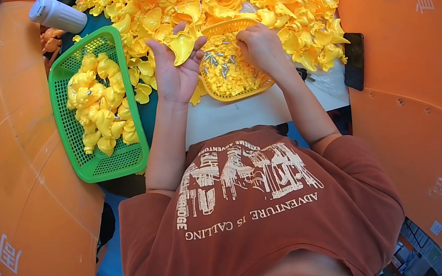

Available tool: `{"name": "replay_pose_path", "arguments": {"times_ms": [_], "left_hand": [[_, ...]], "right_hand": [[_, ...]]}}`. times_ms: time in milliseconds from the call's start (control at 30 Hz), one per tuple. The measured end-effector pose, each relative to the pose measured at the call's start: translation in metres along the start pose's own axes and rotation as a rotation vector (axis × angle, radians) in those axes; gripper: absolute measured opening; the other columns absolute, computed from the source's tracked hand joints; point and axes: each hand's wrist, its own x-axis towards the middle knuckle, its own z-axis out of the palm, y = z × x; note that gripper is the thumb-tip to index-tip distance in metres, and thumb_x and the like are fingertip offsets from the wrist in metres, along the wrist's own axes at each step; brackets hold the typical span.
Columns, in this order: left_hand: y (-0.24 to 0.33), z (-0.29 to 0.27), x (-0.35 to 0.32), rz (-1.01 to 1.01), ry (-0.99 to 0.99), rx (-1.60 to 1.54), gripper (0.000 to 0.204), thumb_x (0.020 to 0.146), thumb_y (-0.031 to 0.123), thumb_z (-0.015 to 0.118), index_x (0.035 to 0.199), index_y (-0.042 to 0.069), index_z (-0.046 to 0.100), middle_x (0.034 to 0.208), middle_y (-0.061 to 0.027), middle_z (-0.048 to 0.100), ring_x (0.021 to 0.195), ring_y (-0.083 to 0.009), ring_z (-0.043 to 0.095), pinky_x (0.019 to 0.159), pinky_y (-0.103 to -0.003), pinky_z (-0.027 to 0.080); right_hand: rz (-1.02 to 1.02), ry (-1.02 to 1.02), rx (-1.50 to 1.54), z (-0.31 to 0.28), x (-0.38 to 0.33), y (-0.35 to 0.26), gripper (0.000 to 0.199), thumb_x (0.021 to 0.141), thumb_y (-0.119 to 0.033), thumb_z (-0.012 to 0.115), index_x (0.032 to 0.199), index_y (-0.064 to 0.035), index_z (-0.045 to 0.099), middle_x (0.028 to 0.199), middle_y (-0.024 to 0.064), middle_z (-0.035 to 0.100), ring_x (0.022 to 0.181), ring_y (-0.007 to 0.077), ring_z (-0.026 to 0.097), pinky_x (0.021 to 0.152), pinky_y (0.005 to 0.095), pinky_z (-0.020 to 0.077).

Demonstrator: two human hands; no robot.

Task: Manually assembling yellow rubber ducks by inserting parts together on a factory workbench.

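My left hand (178,79) is turned palm up and holds a curved yellow plastic shell piece (181,47) between thumb and fingers. Over the right part of a yellow basket (241,96), my right hand (264,49) is closed with its fingertips pinched together. Whatever those fingertips hold, if anything, is hidden. Inside the basket lie small yellow plastic parts (239,81) mixed with several small silvery metal pieces (217,57). A big heap of loose yellow shell pieces (161,0) spreads behind both hands.
To the left stands a green basket (135,103) with assembled-looking yellow plastic pieces (102,120). A pale cylindrical bottle (57,15) is at the back left. A dark phone (355,61) lies at the right, beside clear plastic (325,83). Orange bin walls (413,56) flank both sides.
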Motion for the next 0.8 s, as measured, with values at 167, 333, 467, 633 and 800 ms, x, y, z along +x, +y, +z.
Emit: {"name": "replay_pose_path", "arguments": {"times_ms": [167, 333, 467, 633, 800], "left_hand": [[0.000, -0.002, -0.004, 0.062, 0.097, 0.290, 0.051, 0.093, 0.046, 0.037, 0.120, 0.004, 0.043, 0.106, -0.0142, 0.054, 0.093, -0.0257, 0.058, 0.072, -0.030, 0.048], [0.007, 0.002, -0.006, -0.038, -0.046, -0.037, 0.043, 0.094, 0.037, 0.041, 0.119, 0.003, 0.043, 0.107, -0.0156, 0.054, 0.095, -0.0300, 0.058, 0.075, -0.034, 0.048], [0.008, 0.000, 0.003, -0.074, -0.016, -0.038, 0.042, 0.094, 0.036, 0.041, 0.119, 0.002, 0.042, 0.110, -0.0160, 0.051, 0.096, -0.0326, 0.057, 0.076, -0.037, 0.048], [0.017, 0.015, 0.036, 0.376, 0.010, 0.809, 0.048, 0.094, 0.024, 0.045, 0.131, -0.002, 0.032, 0.138, -0.0223, 0.027, 0.126, -0.0332, 0.035, 0.096, -0.036, 0.036], [0.034, 0.026, 0.041, 0.788, 0.118, 1.239, 0.043, 0.091, 0.018, 0.050, 0.126, -0.005, 0.040, 0.139, -0.0247, 0.028, 0.131, -0.0294, 0.027, 0.100, -0.033, 0.032]], "right_hand": [[-0.109, 0.112, 0.100, 0.002, 0.001, -0.005, 0.008, 0.070, -0.014, 0.065, 0.076, -0.0083, 0.064, 0.071, 0.0053, 0.061, 0.071, 0.0242, 0.058, 0.063, 0.0361, 0.0479], [-0.029, 0.256, 0.244, -0.011, 0.013, -0.010, 0.012, 0.073, -0.015, 0.066, 0.083, -0.0066, 0.064, 0.080, 0.0077, 0.063, 0.081, 0.0256, 0.058, 0.070, 0.0359, 0.0476], [-0.067, 0.402, 0.131, -0.019, 0.036, 0.002, 0.019, 0.077, -0.020, 0.065, 0.089, -0.0052, 0.064, 0.089, 0.0105, 0.064, 0.084, 0.0288, 0.059, 0.075, 0.0385, 0.0473], [0.030, 0.104, 0.107, -0.013, 0.054, 0.004, 0.021, 0.078, -0.023, 0.064, 0.088, -0.0043, 0.065, 0.089, 0.0116, 0.064, 0.083, 0.0297, 0.059, 0.077, 0.0388, 0.0470], [-0.002, 0.053, 0.227, -0.006, 0.053, 0.002, 0.015, 0.077, -0.017, 0.062, 0.084, -0.0038, 0.065, 0.082, 0.0121, 0.064, 0.083, 0.0289, 0.059, 0.077, 0.0383, 0.0468]]}}
